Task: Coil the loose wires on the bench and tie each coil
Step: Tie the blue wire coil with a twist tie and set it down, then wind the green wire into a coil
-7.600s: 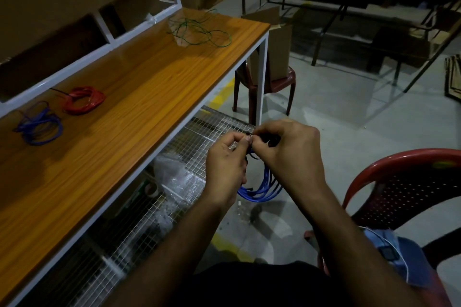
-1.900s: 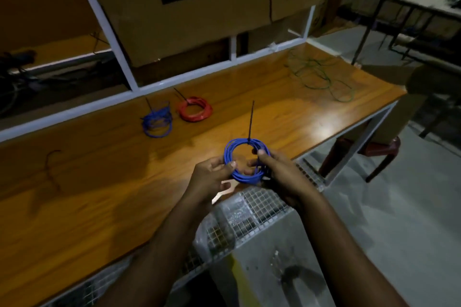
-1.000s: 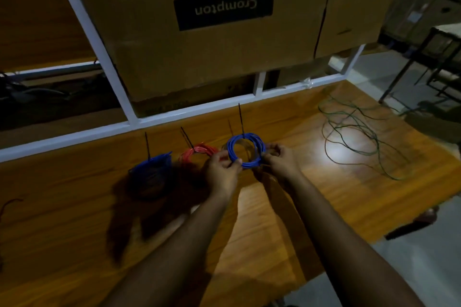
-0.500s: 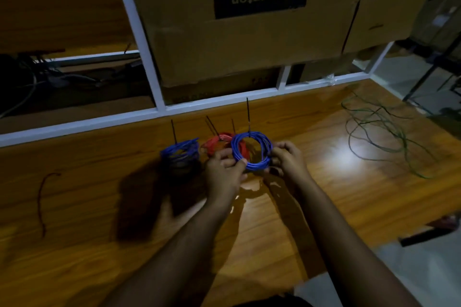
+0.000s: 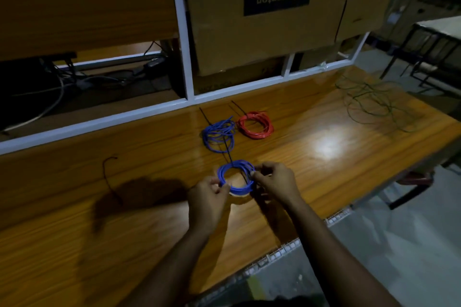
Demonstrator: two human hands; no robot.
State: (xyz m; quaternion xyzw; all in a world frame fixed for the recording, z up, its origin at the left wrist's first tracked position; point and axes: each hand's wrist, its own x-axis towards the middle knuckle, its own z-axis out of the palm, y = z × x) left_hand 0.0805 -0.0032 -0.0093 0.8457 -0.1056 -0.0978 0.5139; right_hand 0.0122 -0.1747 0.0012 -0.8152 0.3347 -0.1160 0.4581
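Both hands' fingers curled, pinching blue coil (image 5: pixel 235 177): left hand (image 5: pixel 208 197) at 8 o'clock, right hand (image 5: pixel 274 182) at 3, above desk (image 5: pixel 324 182).

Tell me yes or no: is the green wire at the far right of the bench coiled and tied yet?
No, the green wire lies spread in loose tangled loops on the bench, with no tie visible on it.

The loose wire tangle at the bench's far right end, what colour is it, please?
Green, seen in the head view.
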